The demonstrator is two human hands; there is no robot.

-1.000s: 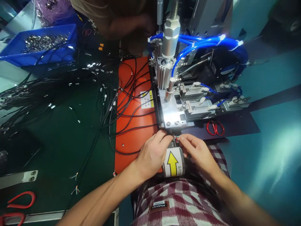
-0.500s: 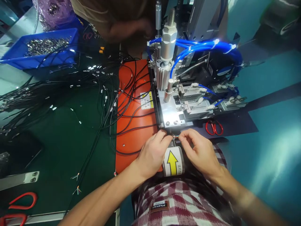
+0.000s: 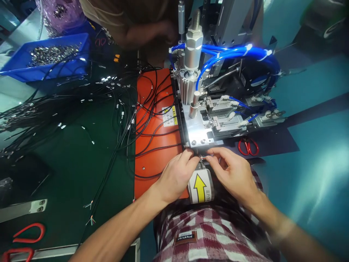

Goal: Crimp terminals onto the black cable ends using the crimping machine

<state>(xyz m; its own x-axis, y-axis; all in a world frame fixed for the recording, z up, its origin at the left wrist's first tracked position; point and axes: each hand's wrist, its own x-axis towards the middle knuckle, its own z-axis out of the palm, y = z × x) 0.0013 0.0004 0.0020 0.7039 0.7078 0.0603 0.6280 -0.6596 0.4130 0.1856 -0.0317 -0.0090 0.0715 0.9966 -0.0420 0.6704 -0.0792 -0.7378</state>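
Green tabletop (image 3: 68, 174) is spanning the frame's left; left hand (image 3: 177, 175) and right hand (image 3: 235, 171) are angling inward from the bottom edge, nearly closed, pinching fine wires (image 3: 202, 158) between them just below centre.

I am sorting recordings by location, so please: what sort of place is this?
Probably a factory workshop. A metal machine with blue hoses stands at the worktable, many black cables lie about, and a blue bin holds small metal parts.
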